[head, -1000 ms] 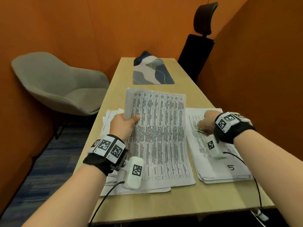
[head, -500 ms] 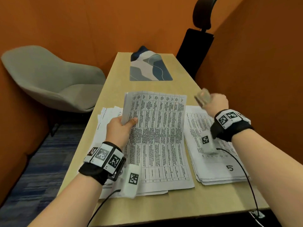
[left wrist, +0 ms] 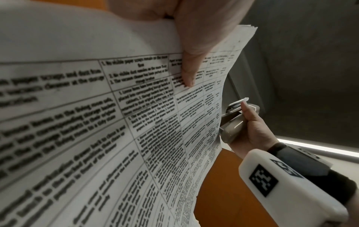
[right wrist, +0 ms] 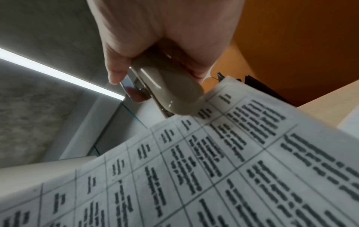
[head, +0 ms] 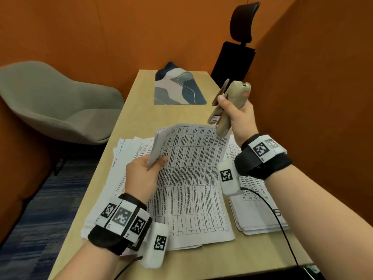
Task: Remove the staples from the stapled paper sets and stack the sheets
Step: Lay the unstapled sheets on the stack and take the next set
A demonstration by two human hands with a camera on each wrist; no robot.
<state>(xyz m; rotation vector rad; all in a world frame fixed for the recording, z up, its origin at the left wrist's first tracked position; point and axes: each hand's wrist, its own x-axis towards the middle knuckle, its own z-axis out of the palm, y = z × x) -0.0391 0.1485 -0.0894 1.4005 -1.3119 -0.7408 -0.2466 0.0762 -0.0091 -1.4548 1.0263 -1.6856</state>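
A stapled paper set [head: 191, 178] printed with tables lies on the middle pile, its left edge lifted and curled. My left hand [head: 143, 172] pinches that edge, thumb on top; in the left wrist view the thumb [left wrist: 194, 61] presses the set [left wrist: 116, 122]. My right hand [head: 240, 116] grips a beige stapler [head: 232, 102] upright in the air just above the set's far right corner. The right wrist view has the stapler [right wrist: 170, 95] end close to the paper's corner [right wrist: 213, 169]. No staple is visible.
A stack of loose sheets [head: 260, 215] marked "5" lies at the right, a fanned pile [head: 125, 158] at the left. A patterned desk mat [head: 179, 89] sits at the table's far end. A grey chair [head: 50, 104] stands left, a black office chair [head: 234, 61] behind.
My right hand has left the right stack and risen with the stapler to the set's far right corner. My left hand has lifted the set's left edge higher.
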